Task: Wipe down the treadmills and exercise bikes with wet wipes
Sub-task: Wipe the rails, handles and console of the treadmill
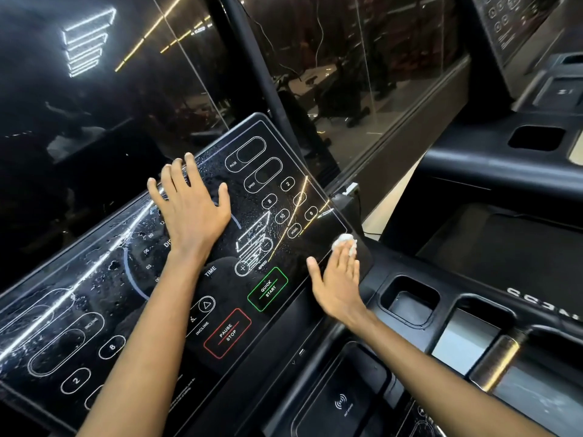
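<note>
Black glass of the console [104,279] fills my view, beaded wet toward nine o'clock and streaked near the middle. My left grip [191,212] lies flat and open at the panel's centre, fingers spread; I judge it steadies the tilted panel against the push of wiping. My right grip [339,279] is open too, its straight fingers pressing the wipe [344,242] onto the panel's corner at three o'clock, near the cup well [410,302]. A flat palm spreads pressure where a pinch would not. The wipe is bunched small, so I judge the wet left side needs several passes.
</note>
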